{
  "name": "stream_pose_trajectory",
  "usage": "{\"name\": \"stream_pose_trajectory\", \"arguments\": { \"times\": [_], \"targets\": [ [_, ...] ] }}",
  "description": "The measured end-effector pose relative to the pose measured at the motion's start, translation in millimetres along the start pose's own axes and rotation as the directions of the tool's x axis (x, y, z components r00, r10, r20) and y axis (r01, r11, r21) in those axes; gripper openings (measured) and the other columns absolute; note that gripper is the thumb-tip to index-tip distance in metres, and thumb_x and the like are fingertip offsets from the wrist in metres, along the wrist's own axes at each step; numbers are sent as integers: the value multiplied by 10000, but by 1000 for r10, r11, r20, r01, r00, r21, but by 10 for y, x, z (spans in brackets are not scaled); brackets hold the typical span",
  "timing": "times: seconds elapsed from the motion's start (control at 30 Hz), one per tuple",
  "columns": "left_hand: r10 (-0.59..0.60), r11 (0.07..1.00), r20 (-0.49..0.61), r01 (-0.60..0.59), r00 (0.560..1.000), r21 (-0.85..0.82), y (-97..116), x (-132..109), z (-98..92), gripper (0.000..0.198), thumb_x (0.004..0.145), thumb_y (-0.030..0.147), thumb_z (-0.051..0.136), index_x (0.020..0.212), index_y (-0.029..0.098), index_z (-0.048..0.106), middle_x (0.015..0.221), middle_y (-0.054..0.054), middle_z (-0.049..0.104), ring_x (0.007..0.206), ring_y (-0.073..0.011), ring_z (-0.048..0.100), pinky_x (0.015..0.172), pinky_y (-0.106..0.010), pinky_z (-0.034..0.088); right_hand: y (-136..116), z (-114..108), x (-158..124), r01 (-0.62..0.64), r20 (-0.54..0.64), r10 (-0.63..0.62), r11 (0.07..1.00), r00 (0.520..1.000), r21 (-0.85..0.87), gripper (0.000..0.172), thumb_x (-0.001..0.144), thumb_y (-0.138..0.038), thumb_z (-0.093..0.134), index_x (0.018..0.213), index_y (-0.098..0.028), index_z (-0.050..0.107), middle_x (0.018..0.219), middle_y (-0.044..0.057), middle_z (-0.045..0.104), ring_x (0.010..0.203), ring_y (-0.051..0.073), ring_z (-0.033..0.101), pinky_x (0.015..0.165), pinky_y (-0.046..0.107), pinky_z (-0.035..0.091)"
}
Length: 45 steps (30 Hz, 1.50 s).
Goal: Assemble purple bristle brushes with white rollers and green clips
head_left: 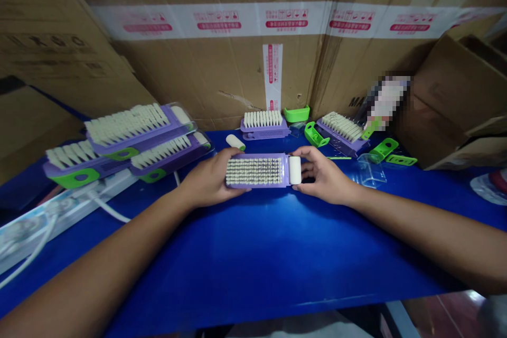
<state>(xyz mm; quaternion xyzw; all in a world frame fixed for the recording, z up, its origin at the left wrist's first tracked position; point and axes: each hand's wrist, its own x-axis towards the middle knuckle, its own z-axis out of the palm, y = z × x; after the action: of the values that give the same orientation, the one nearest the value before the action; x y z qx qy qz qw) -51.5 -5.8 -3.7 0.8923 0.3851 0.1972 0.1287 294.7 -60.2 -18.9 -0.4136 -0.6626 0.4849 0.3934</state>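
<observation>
My left hand [212,177] is closed round the left end of a purple brush head [255,170], whose white bristles face up toward me. At its right end sits a white ribbed roller [294,170]. The thumb and fingers of my right hand [322,177] pinch this roller at its top and bottom ends, against the edge of the brush head. Just behind my left hand lies another white roller [235,142] with a green end. Further back stands a second purple brush head [265,125], bristles up.
Several purple brushes [127,125] with green end caps are piled at left, beside a white power strip [67,211] with cables. Green caps [316,135], clear plastic pieces [371,170] and another brush head [343,133] lie at right. Cardboard boxes [198,74] wall the back of the blue table [253,253].
</observation>
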Motion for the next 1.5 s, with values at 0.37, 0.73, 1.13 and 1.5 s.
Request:
{"name": "stream_pose_trajectory", "arguments": {
  "times": [0.37,0.73,1.13,1.5],
  "targets": [
    [7,1000,2,-7,1000,15,-8,3,-2,830,864,613,878,1535,273,527,1452,-169,772,1242,-400,822,980,-524,702,-22,8,-3,-32,1,32,999,999,14,679,743,-269,904,1279,-288,489,1211,51,710,989,208,778,847,402,689],
    [-31,999,30,31,999,17,8,14,-4,862,848,631,872,1530,238,521,1414,-208,779,1222,-452,826,975,-593,704,-93,1,7,-83,9,82,994,997,71,683,681,-183,821,1283,-282,514,970,-13,683,867,198,719,693,330,603],
    [-65,998,76,63,995,25,57,30,-34,869,853,665,837,1517,201,524,1465,-243,753,1282,-474,799,1024,-613,677,-93,-30,14,-105,18,104,994,994,22,697,625,-210,747,1287,-261,534,1011,7,661,884,205,667,702,328,529],
    [-47,999,79,46,996,24,54,33,-35,857,863,687,811,1501,189,527,1459,-237,754,1268,-452,803,1020,-577,667,-81,-1,19,-85,9,85,996,996,37,880,627,-194,768,1462,-238,494,1443,147,633,952,202,696,751,367,600]
  ]
}}
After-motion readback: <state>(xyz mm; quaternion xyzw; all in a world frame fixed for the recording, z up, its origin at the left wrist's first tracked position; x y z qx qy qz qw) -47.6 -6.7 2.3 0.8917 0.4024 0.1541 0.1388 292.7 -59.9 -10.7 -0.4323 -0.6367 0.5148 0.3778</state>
